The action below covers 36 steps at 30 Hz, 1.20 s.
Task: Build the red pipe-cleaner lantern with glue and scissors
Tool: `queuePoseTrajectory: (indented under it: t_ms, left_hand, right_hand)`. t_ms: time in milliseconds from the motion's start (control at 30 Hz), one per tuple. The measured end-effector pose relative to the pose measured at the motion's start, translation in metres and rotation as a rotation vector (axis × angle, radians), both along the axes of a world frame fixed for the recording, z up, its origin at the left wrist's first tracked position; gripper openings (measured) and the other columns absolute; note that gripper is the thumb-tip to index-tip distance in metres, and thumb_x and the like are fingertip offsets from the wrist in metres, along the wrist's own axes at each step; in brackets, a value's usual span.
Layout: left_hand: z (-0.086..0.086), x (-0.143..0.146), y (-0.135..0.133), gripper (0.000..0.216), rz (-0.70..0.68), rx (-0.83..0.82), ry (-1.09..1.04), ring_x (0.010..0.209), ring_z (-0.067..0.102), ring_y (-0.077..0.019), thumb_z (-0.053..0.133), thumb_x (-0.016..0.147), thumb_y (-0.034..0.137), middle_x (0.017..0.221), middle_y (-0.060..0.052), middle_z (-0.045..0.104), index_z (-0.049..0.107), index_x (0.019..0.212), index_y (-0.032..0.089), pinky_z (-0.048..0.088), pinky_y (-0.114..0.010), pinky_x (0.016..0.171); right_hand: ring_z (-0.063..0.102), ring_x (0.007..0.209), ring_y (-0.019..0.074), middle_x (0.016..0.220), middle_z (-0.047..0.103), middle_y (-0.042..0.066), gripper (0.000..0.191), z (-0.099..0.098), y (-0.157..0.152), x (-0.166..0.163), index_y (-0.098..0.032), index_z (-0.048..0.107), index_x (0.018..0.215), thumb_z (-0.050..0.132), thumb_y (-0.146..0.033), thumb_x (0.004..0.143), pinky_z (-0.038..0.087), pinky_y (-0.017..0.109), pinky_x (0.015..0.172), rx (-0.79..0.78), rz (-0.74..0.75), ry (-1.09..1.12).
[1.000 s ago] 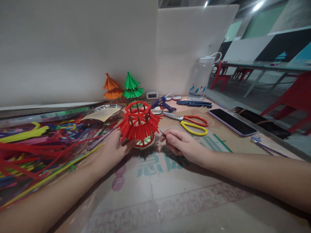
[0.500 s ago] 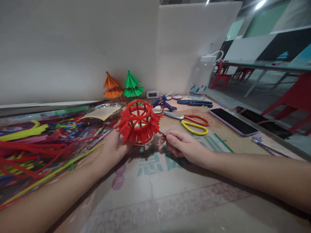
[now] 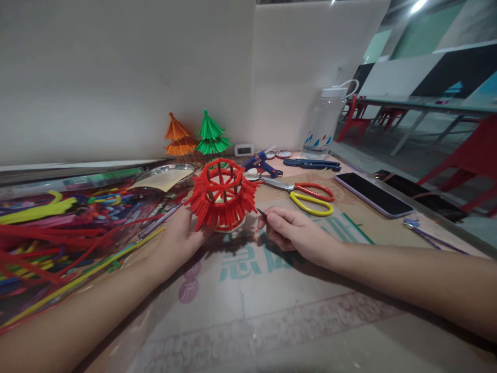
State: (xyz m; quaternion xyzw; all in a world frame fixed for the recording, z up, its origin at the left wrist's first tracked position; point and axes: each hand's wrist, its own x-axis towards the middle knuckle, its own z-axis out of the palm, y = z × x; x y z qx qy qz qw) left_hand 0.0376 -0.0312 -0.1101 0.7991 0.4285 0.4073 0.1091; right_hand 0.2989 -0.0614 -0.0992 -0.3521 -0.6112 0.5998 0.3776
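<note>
One table covering, cardboard (image 3: 233, 321) under a clear sheet, fills the foreground, printed with green characters and two purple discs. Two bare hands work above it. The left hand (image 3: 180, 233) grips one red fuzzy-stem pavilion model (image 3: 224, 213) by its lower left side, the fingers partly hidden under the single fringed skirt; the model sits between the hands, upright, its one open ring on top. The right hand (image 3: 285, 228) pinches one thin, dark, pointed piece (image 3: 262, 213) between thumb and finger, its tip right at the fringe's edge; whether they touch, I cannot tell.

To the left spreads a heap of coloured chenille stems (image 3: 39, 259), too many and too blurred to count. Beyond the right hand lie one pair of scissors (image 3: 290, 189), with one red-orange and one yellow handle, and one smartphone (image 3: 373, 195), screen dark.

Farther back are one metal dish (image 3: 188, 172) bearing one pale sheet (image 3: 163, 181), one blue glue gun (image 3: 261, 165), one pair of dark-blue pliers (image 3: 310, 165), one small digital clock (image 3: 244, 150) and one clear bottle (image 3: 324, 122). Two finished-looking pavilions, one orange (image 3: 179, 139) and one green (image 3: 212, 137), each two-tiered, stand by the wall. At least three red chairs (image 3: 354, 125) show in the room beyond.
</note>
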Motion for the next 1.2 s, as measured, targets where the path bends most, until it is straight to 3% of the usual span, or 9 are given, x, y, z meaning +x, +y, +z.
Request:
queuePoseTrajectory:
  t_ms: [467,867,1200]
  left_hand:
    - [-0.0103,-0.0077,0.0018,0.036,0.005,-0.014,-0.004,0.117,0.061,-0.0284,0.061,0.09,0.037,0.119,-0.009,0.067,0.059,0.12,0.018,0.047,-0.045,0.104]
    - [-0.0065,-0.0049,0.0005,0.038,0.0,-0.024,-0.005,0.11,0.063,-0.0277,0.062,0.089,0.036,0.117,-0.009,0.069,0.06,0.123,0.018,0.049,-0.044,0.101]
    - [-0.0039,-0.0029,-0.0001,0.037,0.016,-0.031,0.007,0.11,0.062,-0.0285,0.063,0.088,0.039,0.119,-0.009,0.068,0.061,0.119,0.019,0.048,-0.045,0.103]
  right_hand:
    - [0.026,0.043,0.0058,0.052,0.036,-0.01,0.05,0.0057,-0.0046,-0.001,-0.014,0.06,0.09,0.056,-0.064,0.088,0.015,0.02,0.037,-0.03,0.055,-0.025]
    - [0.027,0.041,0.0058,0.049,0.037,-0.009,0.042,0.0029,-0.0027,-0.0009,-0.016,0.061,0.086,0.056,-0.057,0.091,0.016,0.021,0.038,-0.015,0.043,-0.04]
    - [0.027,0.043,0.0059,0.052,0.036,-0.009,0.048,0.0026,-0.0035,-0.0001,-0.015,0.061,0.089,0.057,-0.062,0.089,0.015,0.021,0.038,-0.004,0.081,-0.038]
